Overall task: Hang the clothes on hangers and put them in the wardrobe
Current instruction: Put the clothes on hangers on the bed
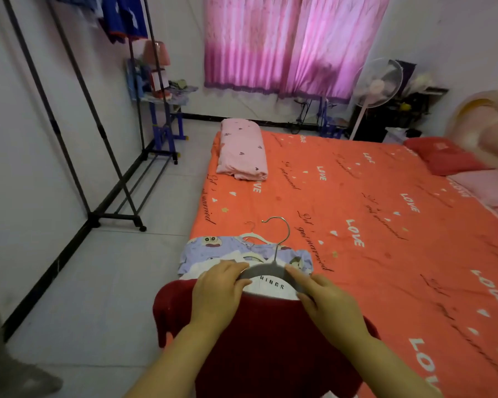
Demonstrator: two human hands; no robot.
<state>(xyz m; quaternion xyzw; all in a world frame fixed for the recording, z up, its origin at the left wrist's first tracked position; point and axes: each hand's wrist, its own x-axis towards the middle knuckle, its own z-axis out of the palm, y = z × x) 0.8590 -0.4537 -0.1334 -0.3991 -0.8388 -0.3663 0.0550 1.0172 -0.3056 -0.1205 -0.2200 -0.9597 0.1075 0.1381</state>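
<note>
Fitting step: grey hanger (266, 272) sits in the neck opening of the red garment (270, 346), its metal hook (282, 225) pointing away over the bed (371, 202).
Left hand (216, 291): fingers curled over the neckline's left edge, pinching the cloth against the hanger shoulder.
Right hand (331, 307): index finger laid along the hanger, other fingers curled on the neckline's right edge; looks like a grasp.
Garment position: flat on the near corner of the bed, hem hanging over the edge toward the person.
Done, as judged: blue clothes (124, 21) hang on the rail rack (98, 130) at left.
Pending: purple cartoon-print garment (202, 248) lies just beyond with white hangers (250, 237) on it, not yet hung; red garment not yet lifted or carried to the rack.
Progress estimate: mid-task.
</note>
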